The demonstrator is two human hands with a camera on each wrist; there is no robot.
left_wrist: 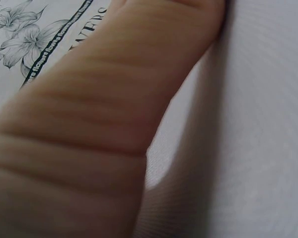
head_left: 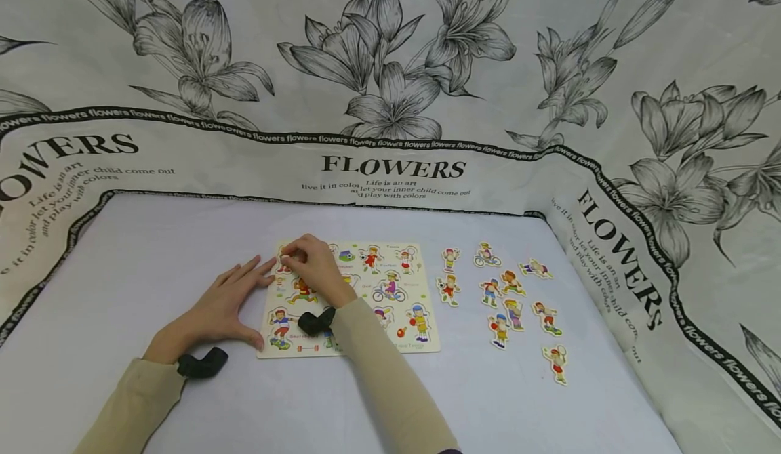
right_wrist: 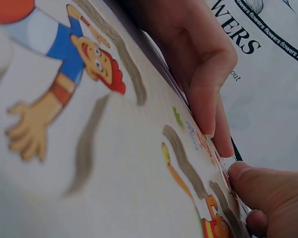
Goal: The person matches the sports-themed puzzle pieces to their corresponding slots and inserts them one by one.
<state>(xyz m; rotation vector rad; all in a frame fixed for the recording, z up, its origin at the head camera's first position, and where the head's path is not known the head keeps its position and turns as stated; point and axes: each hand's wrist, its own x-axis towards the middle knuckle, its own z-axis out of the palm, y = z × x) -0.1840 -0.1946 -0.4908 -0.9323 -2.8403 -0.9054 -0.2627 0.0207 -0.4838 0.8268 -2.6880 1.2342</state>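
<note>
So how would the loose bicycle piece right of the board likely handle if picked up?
The bicycle piece is probably stiff, since it lies flat, uncurled. Likely light, being far smaller than the board. Unlikely to roll, resting on a broad face.

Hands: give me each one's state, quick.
Left hand: open, fingers spread, at the left edge of the board.
Right hand: fingers curled over the board's upper left; can't tell whether they hold anything.

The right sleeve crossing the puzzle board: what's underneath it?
Part of the puzzle board and the white tabletop. A printed figure peeks out beside the right sleeve; its remainder, and whatever artwork lies directly beneath, is covered.
</note>
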